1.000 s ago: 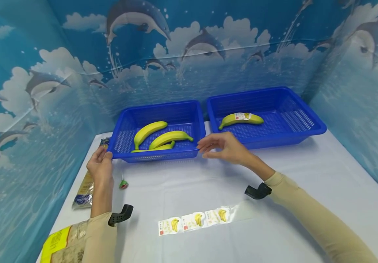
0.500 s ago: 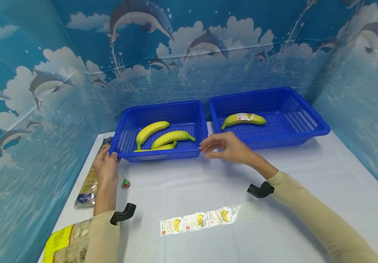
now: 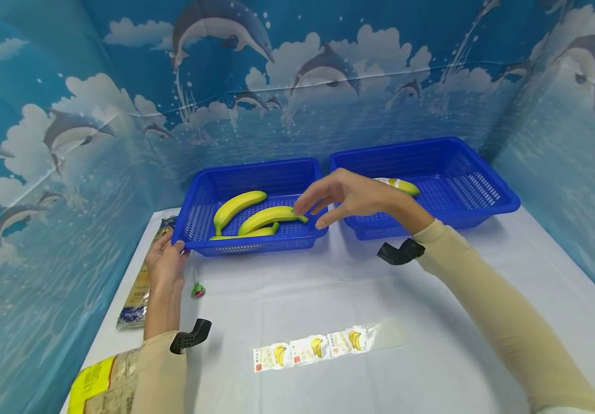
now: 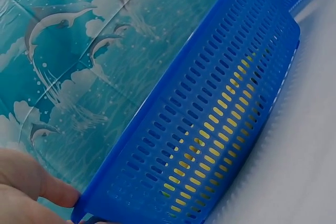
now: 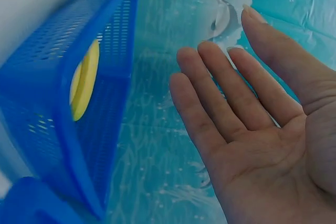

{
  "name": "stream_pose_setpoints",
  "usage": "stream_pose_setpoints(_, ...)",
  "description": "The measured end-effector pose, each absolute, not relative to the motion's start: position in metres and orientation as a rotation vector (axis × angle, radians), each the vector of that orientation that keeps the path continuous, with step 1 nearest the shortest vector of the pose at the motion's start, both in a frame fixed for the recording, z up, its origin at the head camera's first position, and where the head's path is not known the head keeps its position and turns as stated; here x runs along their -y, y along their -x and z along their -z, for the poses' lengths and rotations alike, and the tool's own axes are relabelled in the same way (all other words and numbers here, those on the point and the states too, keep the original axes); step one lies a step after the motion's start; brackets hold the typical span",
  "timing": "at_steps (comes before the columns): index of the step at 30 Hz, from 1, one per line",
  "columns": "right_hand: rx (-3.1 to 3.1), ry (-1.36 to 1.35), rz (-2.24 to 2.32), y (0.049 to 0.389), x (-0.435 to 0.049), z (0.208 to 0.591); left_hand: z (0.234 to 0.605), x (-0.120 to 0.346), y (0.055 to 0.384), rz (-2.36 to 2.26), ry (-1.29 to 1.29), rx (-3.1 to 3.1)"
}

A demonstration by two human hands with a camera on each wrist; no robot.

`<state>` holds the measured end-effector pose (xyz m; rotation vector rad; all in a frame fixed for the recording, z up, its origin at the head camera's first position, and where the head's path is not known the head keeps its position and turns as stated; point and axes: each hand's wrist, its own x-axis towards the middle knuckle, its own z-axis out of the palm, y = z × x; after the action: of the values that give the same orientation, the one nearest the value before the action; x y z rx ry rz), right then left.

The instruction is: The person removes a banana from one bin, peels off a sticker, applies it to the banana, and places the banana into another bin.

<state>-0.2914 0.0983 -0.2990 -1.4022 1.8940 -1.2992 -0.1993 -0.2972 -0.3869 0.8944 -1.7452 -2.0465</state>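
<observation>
At its front left corner, the left blue basket [image 3: 256, 247] has its rim pinched by my left hand [image 3: 165, 267]. In the left wrist view the thumb [image 4: 60, 192] lies against that corner. Several yellow bananas [image 3: 239, 204] lie inside, and the front one is partly hidden by the basket wall. My right hand [image 3: 351, 195] hovers over the basket's right end, holding nothing. Its fingers are apart and the palm is empty in the right wrist view. Behind this hand, a banana with a label [image 3: 406, 187] lies partly hidden in the right blue basket [image 3: 463, 215].
A strip of banana labels [image 3: 310, 349] lies on the white table [image 3: 297, 305]. Left of it are a lollipop [image 3: 198, 290], a long shiny packet [image 3: 137, 302] and a bag with a yellow label [image 3: 92, 382]. A dolphin-print curtain [image 3: 287, 126] stands behind the baskets.
My right hand has risen from the left basket's front right corner to above its right end, now covering part of the labelled banana. My left hand stays on the rim.
</observation>
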Motion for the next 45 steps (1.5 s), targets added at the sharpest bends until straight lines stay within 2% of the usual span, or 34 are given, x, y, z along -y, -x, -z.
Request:
stream_pose_setpoints(7,-1.836,1.339,1.335,0.321,-0.071,0.279,0.386,0.3,0.197,2.065,-0.887,1.767)
stream_pose_setpoints(15,-1.889,1.185,1.44,0.355,-0.045,0.283,0.387,0.3,0.198,2.071,-0.881,1.79)
stream_pose_setpoints(29,-1.984,0.893,1.539,0.402,0.002,0.326,0.387,0.302,0.199,2.066,-0.885,1.803)
stream_pose_setpoints(45,-2.106,0.65,1.391,0.42,0.029,0.362,0.386,0.306,0.199,2.095,-0.874,1.809)
